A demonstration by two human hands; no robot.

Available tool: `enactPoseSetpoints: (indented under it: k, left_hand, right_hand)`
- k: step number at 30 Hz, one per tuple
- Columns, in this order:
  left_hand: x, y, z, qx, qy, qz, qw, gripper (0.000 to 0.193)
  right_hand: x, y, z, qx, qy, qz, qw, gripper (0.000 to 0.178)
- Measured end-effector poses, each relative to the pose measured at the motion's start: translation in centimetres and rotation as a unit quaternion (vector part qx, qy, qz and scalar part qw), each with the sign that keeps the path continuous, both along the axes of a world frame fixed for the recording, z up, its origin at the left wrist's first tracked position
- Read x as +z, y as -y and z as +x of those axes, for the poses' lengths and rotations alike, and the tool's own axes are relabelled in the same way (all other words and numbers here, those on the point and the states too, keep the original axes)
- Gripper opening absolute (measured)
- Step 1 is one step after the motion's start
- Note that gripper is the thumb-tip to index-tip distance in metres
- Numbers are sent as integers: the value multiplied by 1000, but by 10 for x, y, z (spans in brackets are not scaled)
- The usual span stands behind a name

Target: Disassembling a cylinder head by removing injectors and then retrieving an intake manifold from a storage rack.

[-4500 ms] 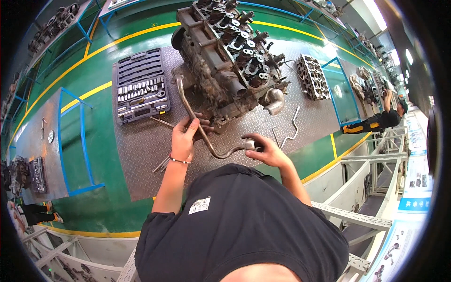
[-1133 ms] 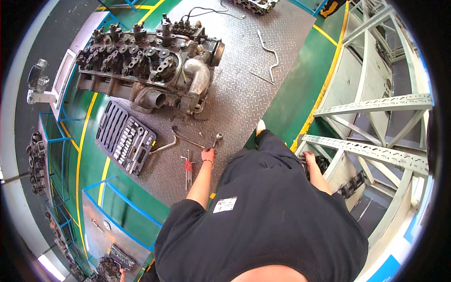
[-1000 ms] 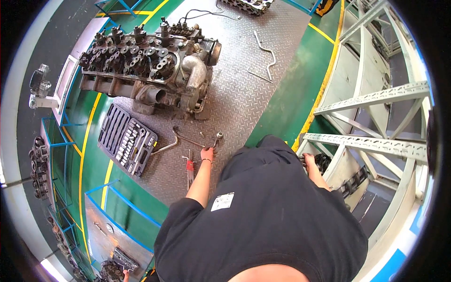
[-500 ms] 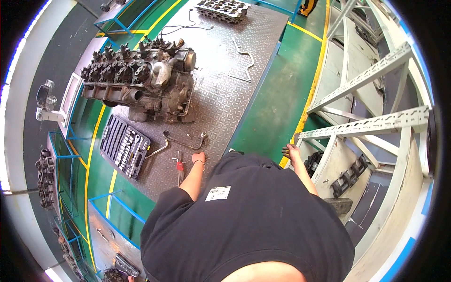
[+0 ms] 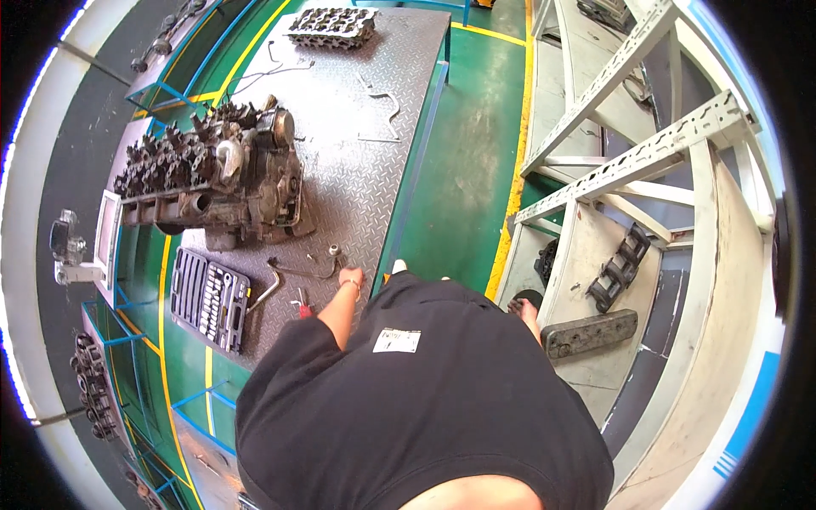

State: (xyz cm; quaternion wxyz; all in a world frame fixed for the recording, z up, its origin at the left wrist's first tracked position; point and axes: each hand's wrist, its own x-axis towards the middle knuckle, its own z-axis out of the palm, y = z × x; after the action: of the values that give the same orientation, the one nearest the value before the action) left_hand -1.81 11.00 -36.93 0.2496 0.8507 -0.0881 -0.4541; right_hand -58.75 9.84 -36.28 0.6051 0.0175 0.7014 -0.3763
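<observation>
My left hand [image 5: 350,277], with a band at its wrist, is curled at the right edge of the metal bench [image 5: 357,187]; whether anything is inside it is hidden. Just beyond it lies a thin bent metal pipe [image 5: 310,272]. To its left are a red-handled tool [image 5: 304,309], partly behind my sleeve, and an open socket set case [image 5: 209,297]. My right hand [image 5: 528,313] hangs low beside the shelf rack, its dark-tipped fingers apart. It is nearest a dark round object [image 5: 531,297] and a long grey metal cover [image 5: 590,333]; contact with either cannot be made out.
A large engine block [image 5: 212,178] stands on the bench, with a cylinder head [image 5: 331,27] at the far end and another bent pipe [image 5: 382,102]. White rack beams [image 5: 629,153] rise on my right, above a black manifold-like part [image 5: 618,268]. Green floor [image 5: 467,153] runs between.
My view and body have shifted toward the rack, so the bench sits further left. My right hand has lowered toward the shelf. The left hand stays by the bench edge.
</observation>
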Motion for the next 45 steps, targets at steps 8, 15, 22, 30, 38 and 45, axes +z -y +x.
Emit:
enactPoseSetpoints:
  k: [8, 15, 22, 30, 38, 45]
  left_hand:
    - [58, 91, 10, -100, 113, -227, 962, 27]
    - [257, 118, 73, -39, 126, -535, 834, 17]
    - [350, 73, 138, 21, 276, -591, 758, 16]
    - [372, 58, 154, 134, 323, -548, 760, 19]
    - [464, 135, 204, 141, 500, -418, 745, 15]
    - [488, 233, 281, -3, 513, -215, 831, 36]
  right_hand:
    - [-46, 4, 8, 258, -102, -29, 960, 39]
    - [33, 155, 91, 158, 29, -35, 986, 28]
    - [158, 314, 238, 368, -126, -217, 895, 28]
    - [149, 346, 367, 536, -92, -125, 830, 33]
    - [84, 478, 442, 600, -68, -78, 793, 28]
    - [60, 569, 479, 584, 27, -69, 808, 29]
